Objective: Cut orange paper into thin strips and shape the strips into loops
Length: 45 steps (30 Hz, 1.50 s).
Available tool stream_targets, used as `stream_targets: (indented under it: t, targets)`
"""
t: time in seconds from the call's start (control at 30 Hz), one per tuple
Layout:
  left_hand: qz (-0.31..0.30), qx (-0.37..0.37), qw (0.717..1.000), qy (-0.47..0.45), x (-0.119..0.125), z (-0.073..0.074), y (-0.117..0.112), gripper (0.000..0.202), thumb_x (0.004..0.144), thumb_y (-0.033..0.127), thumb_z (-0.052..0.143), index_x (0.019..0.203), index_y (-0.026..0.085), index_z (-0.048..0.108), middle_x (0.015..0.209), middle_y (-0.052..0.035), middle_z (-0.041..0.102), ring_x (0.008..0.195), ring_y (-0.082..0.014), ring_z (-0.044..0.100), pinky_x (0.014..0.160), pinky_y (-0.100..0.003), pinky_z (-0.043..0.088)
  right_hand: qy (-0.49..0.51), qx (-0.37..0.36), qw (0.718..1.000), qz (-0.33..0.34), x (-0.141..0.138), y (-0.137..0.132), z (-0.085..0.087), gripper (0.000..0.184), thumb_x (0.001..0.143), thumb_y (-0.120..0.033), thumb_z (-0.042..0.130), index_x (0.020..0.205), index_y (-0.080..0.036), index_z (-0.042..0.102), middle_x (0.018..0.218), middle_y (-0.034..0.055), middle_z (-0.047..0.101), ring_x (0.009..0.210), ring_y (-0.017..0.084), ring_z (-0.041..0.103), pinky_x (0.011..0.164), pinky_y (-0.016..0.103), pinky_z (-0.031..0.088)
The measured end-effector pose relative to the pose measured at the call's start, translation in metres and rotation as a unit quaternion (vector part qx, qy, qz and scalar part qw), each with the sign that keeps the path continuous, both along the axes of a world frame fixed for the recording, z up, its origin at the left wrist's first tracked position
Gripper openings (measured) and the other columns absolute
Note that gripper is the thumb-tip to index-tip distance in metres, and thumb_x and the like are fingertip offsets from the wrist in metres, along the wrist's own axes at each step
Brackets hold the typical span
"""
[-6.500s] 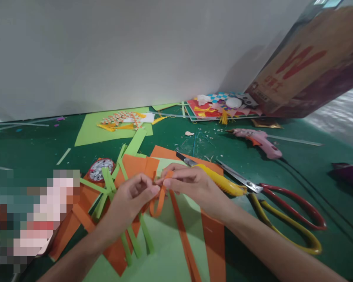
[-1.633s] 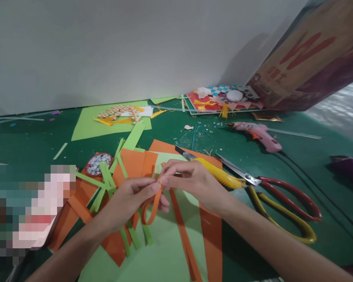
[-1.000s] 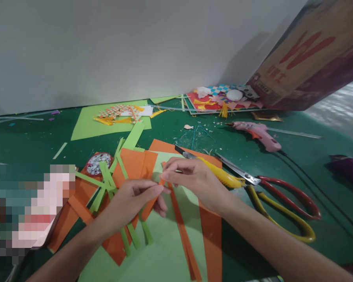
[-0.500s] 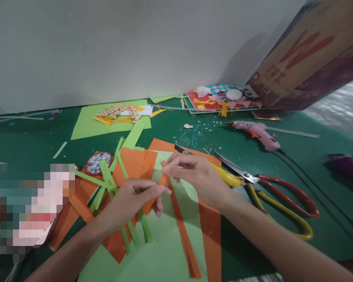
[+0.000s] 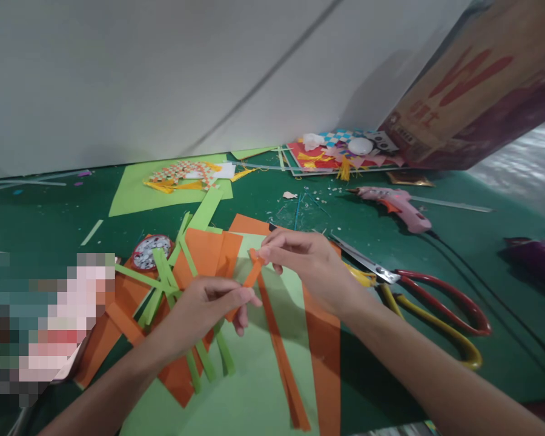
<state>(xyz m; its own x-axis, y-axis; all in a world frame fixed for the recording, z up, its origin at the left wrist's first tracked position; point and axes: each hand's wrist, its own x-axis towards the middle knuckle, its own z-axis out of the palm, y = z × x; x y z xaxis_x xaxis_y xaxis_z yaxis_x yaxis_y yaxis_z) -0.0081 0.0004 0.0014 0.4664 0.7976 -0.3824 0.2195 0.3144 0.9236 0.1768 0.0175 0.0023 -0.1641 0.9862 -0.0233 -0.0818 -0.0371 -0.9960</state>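
Note:
Between my two hands a folded orange paper strip [image 5: 253, 274] slants upward. My left hand [image 5: 215, 303] is closed on its lower part, thumb pressed over the fingers. At the top end, my right hand [image 5: 315, 266] pinches it between thumb and fingertips. Just beneath, long orange strips [image 5: 281, 357] lie overlapping on a pale green sheet [image 5: 249, 393]. Several narrow green strips [image 5: 166, 275] lie crossed in a heap to the left of my left hand, over orange paper pieces [image 5: 204, 248]. Another orange sheet [image 5: 324, 363] shows along the green sheet's right side.
Right of my hands lie red-handled scissors [image 5: 393, 275] and a yellow-handled tool [image 5: 463, 354]. Behind them rests a pink glue gun [image 5: 395, 203] with its cord. A round dish of small shiny pieces [image 5: 152, 251], woven paper pieces [image 5: 181, 175] and a paper bag [image 5: 472, 91] stand around.
My right hand has shifted slightly right and its pinch shows more of the strip's top end. My left hand stays nearly in place. A dark diagonal shadow has appeared on the wall.

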Motion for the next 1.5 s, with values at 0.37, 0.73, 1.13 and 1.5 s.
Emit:
stream_targets:
  t: [0.37, 0.73, 1.13, 1.5]
  targets:
    - [-0.002, 0.0, 1.0, 0.021, 0.0, -0.001, 0.0008, 0.026, 0.083, 0.037, 0.06, 0.069, 0.017, 0.071, 0.053, 0.0019, 0.061, 0.048, -0.0077, 0.055, 0.054, -0.02, 0.041, 0.012, -0.002, 0.999, -0.03, 0.0027, 0.004, -0.0016, 0.021, 0.066, -0.036, 0.073, 0.057, -0.018, 0.066, 0.068, 0.0021, 0.061, 0.064, 0.012, 0.049, 0.054, 0.026, 0.037]
    - [-0.019, -0.015, 0.999, 0.035, -0.0009, -0.0029, 0.001, 0.026, 0.081, 0.035, 0.061, 0.063, 0.017, 0.068, 0.053, 0.0035, 0.061, 0.046, -0.0054, 0.053, 0.05, -0.017, 0.039, 0.012, 0.017, 0.999, -0.05, 0.0055, 0.0058, -0.0037, 0.017, 0.069, -0.03, 0.071, 0.057, -0.019, 0.066, 0.064, 0.0008, 0.058, 0.062, 0.011, 0.047, 0.054, 0.025, 0.036]
    - [-0.021, 0.03, 0.995, 0.096, 0.0029, 0.0008, -0.0007, 0.032, 0.076, 0.041, 0.058, 0.055, 0.016, 0.057, 0.044, 0.0053, 0.051, 0.04, -0.0065, 0.046, 0.043, -0.018, 0.032, 0.002, 0.017, 0.998, -0.058, 0.0075, 0.0073, -0.0059, 0.018, 0.071, -0.03, 0.07, 0.058, -0.019, 0.065, 0.065, 0.0008, 0.059, 0.062, 0.011, 0.047, 0.054, 0.026, 0.036]
    - [-0.002, 0.164, 0.973, 0.16, 0.0075, 0.0002, -0.0017, 0.042, 0.075, 0.043, 0.055, 0.046, 0.018, 0.039, 0.039, 0.0073, 0.037, 0.038, -0.0059, 0.034, 0.041, -0.018, 0.025, -0.006, 0.008, 0.998, -0.065, 0.0071, 0.0078, -0.0033, 0.022, 0.067, -0.036, 0.073, 0.057, -0.018, 0.064, 0.064, 0.0016, 0.058, 0.061, 0.011, 0.045, 0.054, 0.026, 0.035]
